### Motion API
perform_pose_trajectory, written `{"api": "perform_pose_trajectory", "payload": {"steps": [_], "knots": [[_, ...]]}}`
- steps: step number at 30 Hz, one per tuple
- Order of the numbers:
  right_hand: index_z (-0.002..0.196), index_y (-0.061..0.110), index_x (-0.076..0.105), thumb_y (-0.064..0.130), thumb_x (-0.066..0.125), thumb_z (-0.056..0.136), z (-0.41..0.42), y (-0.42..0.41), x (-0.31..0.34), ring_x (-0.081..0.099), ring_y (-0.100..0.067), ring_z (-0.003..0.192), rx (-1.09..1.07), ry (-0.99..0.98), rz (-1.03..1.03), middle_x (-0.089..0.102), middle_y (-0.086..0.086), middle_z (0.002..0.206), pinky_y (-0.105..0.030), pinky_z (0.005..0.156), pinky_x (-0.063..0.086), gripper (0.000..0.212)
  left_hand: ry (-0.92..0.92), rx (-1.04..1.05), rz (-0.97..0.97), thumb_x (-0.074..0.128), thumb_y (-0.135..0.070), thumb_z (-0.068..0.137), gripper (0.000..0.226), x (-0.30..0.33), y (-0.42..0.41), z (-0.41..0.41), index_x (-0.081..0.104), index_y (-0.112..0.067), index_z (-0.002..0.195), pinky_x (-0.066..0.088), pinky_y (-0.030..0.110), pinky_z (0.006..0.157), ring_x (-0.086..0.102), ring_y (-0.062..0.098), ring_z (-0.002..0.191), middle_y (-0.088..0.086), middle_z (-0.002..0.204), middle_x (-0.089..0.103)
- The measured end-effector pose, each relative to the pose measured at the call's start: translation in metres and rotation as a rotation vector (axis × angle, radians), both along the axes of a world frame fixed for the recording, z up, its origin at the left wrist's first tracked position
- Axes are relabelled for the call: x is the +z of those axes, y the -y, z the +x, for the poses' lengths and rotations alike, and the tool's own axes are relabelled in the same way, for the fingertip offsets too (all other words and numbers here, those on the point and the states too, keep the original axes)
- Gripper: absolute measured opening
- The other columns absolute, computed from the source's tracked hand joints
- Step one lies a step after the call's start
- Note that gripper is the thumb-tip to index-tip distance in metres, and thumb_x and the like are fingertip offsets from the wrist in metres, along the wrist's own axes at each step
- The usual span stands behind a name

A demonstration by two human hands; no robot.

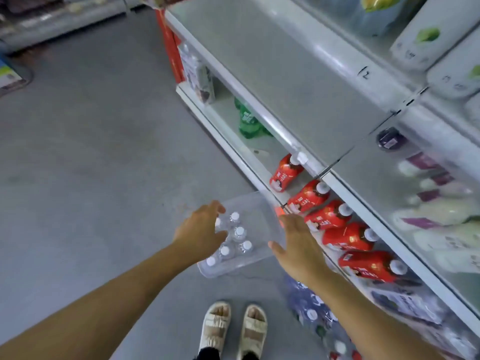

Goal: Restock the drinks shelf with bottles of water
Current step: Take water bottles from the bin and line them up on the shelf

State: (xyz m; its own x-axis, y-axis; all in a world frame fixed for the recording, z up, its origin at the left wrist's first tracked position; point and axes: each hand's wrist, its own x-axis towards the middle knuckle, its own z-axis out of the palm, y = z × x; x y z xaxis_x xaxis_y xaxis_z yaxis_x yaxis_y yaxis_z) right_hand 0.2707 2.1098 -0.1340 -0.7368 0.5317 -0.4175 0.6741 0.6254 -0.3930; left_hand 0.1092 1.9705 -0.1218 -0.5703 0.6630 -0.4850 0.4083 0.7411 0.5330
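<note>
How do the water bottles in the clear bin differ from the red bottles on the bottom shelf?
The water bottles are clear and look smaller; the red bottles carry bright red wrappers. The water bottles stand in a clear bin on the floor, the red ones in a row on the bottom shelf. Both have white caps.

A grey speckled floor (91, 152) runs beside white metal shelving (272, 74) with a red end panel (168, 45); another low display (65, 19) stands blurred across the aisle under even light
</note>
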Motion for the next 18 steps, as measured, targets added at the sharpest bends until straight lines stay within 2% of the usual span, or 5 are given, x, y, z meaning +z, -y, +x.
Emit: {"api": "perform_pose_trajectory", "payload": {"steps": [8, 14, 18], "knots": [[0.141, 0.007, 0.032, 0.030, 0.056, 0.092, 0.005, 0.005, -0.147, 0.033, -0.026, 0.133, -0.002, 0.078, -0.106, 0.035, -0.011, 0.143, -0.032, 0.104, 0.031, 0.059, 0.041, 0.087, -0.081, 0.067, -0.021, 0.080, 0.046, -0.146, 0.010, 0.022, 0.048, -0.018, 0.123, 0.049, 0.042, 0.089, 0.058, 0.026, 0.106, 0.005, 0.120, 0.058], [0.139, 0.005, 0.036, 0.026, 0.062, 0.089, 0.000, 0.013, -0.257, 0.038, -0.028, 0.130, -0.049, 0.086, -0.178, 0.041, -0.013, 0.139, -0.032, 0.102, 0.031, 0.060, -0.014, 0.071, -0.125, 0.064, -0.021, 0.082, 0.048, -0.242, 0.010, 0.028, 0.045, -0.018, 0.126, 0.047, 0.038, 0.090, 0.054, 0.025, 0.112, 0.004, 0.127, 0.054], [0.138, 0.006, 0.037, 0.026, 0.066, 0.086, -0.008, 0.015, -0.322, 0.041, -0.028, 0.127, -0.089, 0.076, -0.195, 0.043, -0.012, 0.136, -0.032, 0.101, 0.031, 0.063, -0.073, 0.030, -0.168, 0.063, -0.023, 0.084, 0.049, -0.292, 0.005, 0.029, 0.043, -0.020, 0.128, 0.045, 0.035, 0.085, 0.052, 0.023, 0.112, 0.002, 0.130, 0.049]]}}
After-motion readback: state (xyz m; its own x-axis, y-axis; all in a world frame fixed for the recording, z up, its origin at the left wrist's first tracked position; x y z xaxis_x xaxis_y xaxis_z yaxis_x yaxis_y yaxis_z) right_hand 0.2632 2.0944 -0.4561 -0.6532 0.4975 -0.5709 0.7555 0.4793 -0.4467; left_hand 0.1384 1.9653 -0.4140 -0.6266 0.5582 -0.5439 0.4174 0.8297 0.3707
